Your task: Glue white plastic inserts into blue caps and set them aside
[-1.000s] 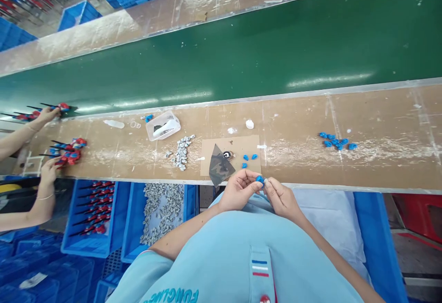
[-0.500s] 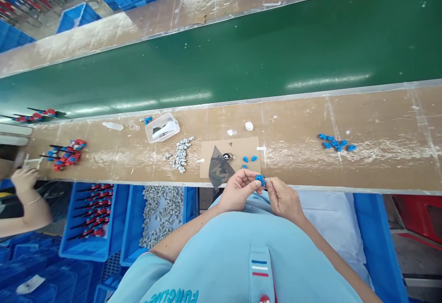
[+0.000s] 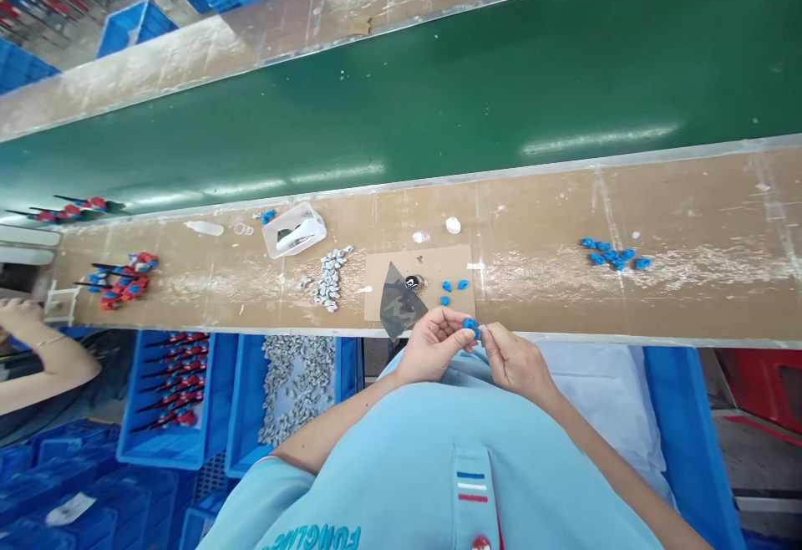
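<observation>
Between thumb and fingers my left hand (image 3: pixel 432 348) pinches a small blue plastic part (image 3: pixel 471 328) at the bench's front edge. My right hand (image 3: pixel 512 359) is closed at the part's right side, its fingertips around a small greyish piece (image 3: pixel 482 330), mostly hidden. Just beyond my hands lies a brown cardboard sheet (image 3: pixel 439 262) with 3 loose blue parts (image 3: pixel 446 287) on it. A dark plastic film (image 3: pixel 399 306) and a small round black item (image 3: pixel 412 282) rest on its left half. Left of the cardboard is a pile of small grey parts (image 3: pixel 330 278).
More blue parts (image 3: pixel 617 257) lie to the right. Leftward are a clear tub (image 3: pixel 294 232) and red-and-blue assemblies (image 3: pixel 125 282). A green belt (image 3: pixel 401 107) runs behind the bench. Blue crates (image 3: pixel 235 416) stand below, and a co-worker's arm (image 3: pixel 47 358) shows at far left.
My hands stay nearly in place, still holding the blue part and the greyish piece. The co-worker's hand at far left has moved further left. The view has shifted slightly.
</observation>
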